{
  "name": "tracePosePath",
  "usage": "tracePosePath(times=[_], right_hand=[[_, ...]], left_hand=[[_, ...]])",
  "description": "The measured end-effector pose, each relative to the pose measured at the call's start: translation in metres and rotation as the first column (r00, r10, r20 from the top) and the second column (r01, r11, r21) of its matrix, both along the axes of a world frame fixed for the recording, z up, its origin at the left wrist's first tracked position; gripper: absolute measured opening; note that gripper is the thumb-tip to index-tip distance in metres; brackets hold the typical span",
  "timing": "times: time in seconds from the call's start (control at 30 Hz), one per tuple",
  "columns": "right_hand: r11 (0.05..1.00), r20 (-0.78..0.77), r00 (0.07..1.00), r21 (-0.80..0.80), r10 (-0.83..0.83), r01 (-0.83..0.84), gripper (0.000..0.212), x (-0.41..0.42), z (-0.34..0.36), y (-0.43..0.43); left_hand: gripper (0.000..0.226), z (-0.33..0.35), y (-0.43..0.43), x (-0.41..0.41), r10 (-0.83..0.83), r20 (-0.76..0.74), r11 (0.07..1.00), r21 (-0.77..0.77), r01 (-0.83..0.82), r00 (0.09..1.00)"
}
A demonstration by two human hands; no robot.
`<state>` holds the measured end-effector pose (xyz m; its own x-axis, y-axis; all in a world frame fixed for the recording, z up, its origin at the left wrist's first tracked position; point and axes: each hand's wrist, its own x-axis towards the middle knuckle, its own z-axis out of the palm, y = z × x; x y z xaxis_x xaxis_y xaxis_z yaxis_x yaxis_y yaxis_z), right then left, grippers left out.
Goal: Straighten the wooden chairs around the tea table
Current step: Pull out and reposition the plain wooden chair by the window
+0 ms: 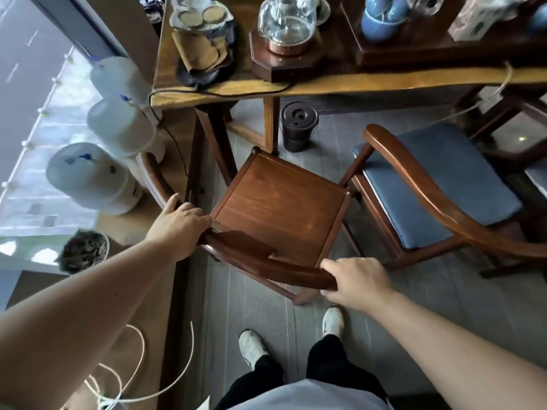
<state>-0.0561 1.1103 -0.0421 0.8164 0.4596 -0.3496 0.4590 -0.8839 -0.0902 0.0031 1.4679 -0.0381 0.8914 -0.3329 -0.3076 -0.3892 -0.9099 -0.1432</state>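
Observation:
A dark wooden chair (284,202) with a bare seat stands in front of me, turned at an angle to the tea table (325,82). My left hand (177,220) grips the left part of its curved backrest. My right hand (355,281) holds the right end of that same backrest rail. To the right stands a second wooden chair (414,179) with a blue cushion, also skewed, its seat corner close to the first chair. Part of a third chair (521,119) shows at the far right edge.
The table carries a glass kettle (285,19) on a wooden base, blue cups and cloths. A dark lidded bucket (297,128) sits under the table. Several white water jugs (88,176) line the window on the left. Cords trail on the floor at lower left.

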Motion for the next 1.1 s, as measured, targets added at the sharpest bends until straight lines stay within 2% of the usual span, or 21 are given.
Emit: tracePosePath(times=[0.23, 0.37, 0.47, 0.53, 0.6, 0.7, 1.1], right_hand=[[0.998, -0.013, 0.998, 0.013, 0.059, -0.059, 0.039, 0.041, 0.003, 0.008], [0.994, -0.018, 0.994, 0.0, 0.105, -0.105, 0.039, 0.046, 0.004, 0.009], [0.995, -0.013, 0.995, 0.007, 0.104, -0.104, 0.051, 0.046, 0.006, 0.014], [1.0, -0.031, 0.999, 0.021, 0.021, -0.02, 0.062, 0.045, 0.006, 0.021], [0.999, -0.07, 0.998, 0.047, -0.007, 0.01, 0.05, 0.045, 0.005, 0.028], [0.996, -0.094, 0.994, 0.072, 0.059, -0.053, 0.028, 0.047, 0.005, 0.026], [0.983, -0.1, 0.979, 0.065, 0.177, -0.171, 0.025, 0.046, -0.001, -0.01]], left_hand=[[0.025, -0.001, 0.003, 0.026, 0.135, -0.003, 0.989, 0.053, -0.135, 0.991], [0.025, -0.005, 0.009, 0.03, 0.114, 0.006, 0.992, 0.049, -0.114, 0.993], [0.031, -0.006, 0.02, 0.036, 0.134, 0.028, 0.99, 0.037, -0.135, 0.991], [0.033, -0.003, 0.022, 0.038, 0.146, 0.016, 0.986, 0.081, -0.147, 0.989], [0.031, 0.001, 0.021, 0.041, 0.15, -0.001, 0.982, 0.114, -0.149, 0.989], [0.029, 0.006, 0.017, 0.043, 0.143, -0.032, 0.982, 0.132, -0.137, 0.989], [0.018, 0.006, -0.006, 0.011, 0.115, -0.021, 0.986, 0.125, -0.112, 0.993]])
